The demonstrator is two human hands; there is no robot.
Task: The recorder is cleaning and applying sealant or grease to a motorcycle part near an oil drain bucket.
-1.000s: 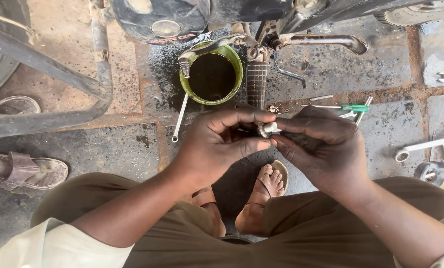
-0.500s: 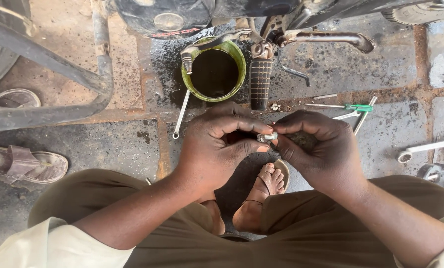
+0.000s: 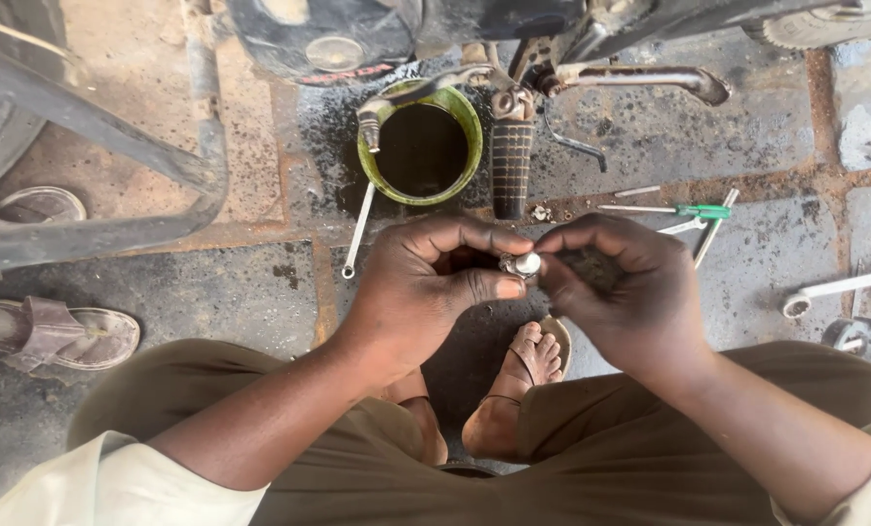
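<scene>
both hands meet in the middle of the view, just above the person's knees. the left hand (image 3: 435, 282) has its thumb and fingers pinched shut on a small metal part (image 3: 520, 264), shiny and roundish, and the right hand (image 3: 621, 287) is curled closed right against it, fingertips touching the same part from the other side. can't tell what else, if anything, the right hand has tucked inside.

further away on the oily floor sits a green bowl (image 3: 467, 117) full of dark liquid, right under the motorcycle's footpeg (image 3: 511, 180), which hangs just right of it. a wrench (image 3: 358, 232) lies just left of the bowl. a green-handled screwdriver (image 3: 684, 210) is off to the right, more spanners (image 3: 840, 288) at the far right edge. a sandal (image 3: 60, 331) lies on the left, and a sandalled foot (image 3: 523, 375) shows below the hands.
</scene>
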